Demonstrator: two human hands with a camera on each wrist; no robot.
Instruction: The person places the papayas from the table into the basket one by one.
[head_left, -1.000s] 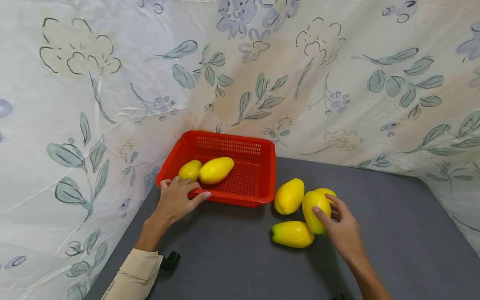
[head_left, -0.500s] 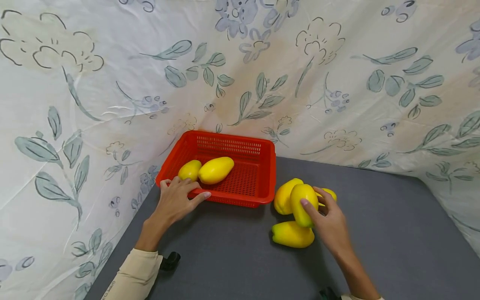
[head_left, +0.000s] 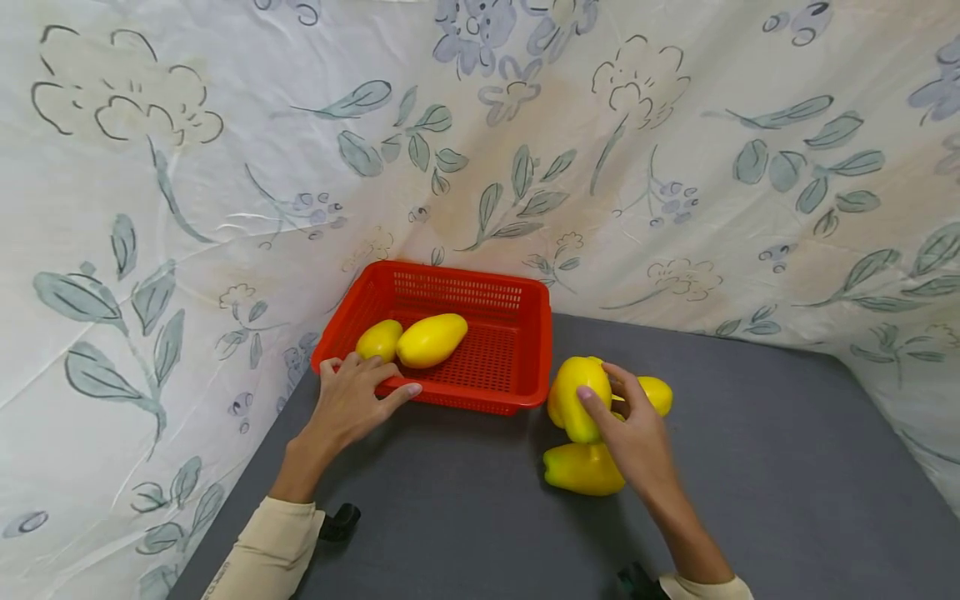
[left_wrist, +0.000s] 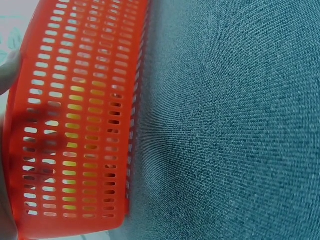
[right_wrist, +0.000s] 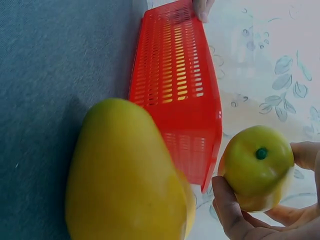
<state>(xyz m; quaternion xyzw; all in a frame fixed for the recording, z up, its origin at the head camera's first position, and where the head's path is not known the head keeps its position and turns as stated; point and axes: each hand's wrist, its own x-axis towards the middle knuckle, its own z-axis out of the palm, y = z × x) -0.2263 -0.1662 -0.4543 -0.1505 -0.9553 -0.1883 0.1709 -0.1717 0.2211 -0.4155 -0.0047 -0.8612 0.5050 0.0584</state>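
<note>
My right hand [head_left: 637,437] grips a yellow papaya [head_left: 591,408] between thumb and fingers, just right of the red plastic basket [head_left: 532,367]. A small green stem nub on this papaya faces the camera in the right wrist view. It overlaps another papaya [head_left: 559,404] behind it. A third papaya [head_left: 581,468] with a green tip lies on the table in front, and one more [head_left: 657,395] sits partly hidden behind my right fingers. My left hand [head_left: 352,400] holds the basket's near rim at the left, fingers bent over it. Inside the basket are two yellow fruits [head_left: 433,340].
A grey cloth-covered table [head_left: 787,450] stretches right of the fruit and towards the front. Floral fabric [head_left: 675,167] hangs behind and along the left, close to the basket. A black wrist mount [head_left: 341,522] sits beside my left sleeve [head_left: 266,546].
My right hand has carried the gripped papaya leftwards and slightly up, from over the right-hand fruit to beside the basket. The left hand and basket have stayed put.
</note>
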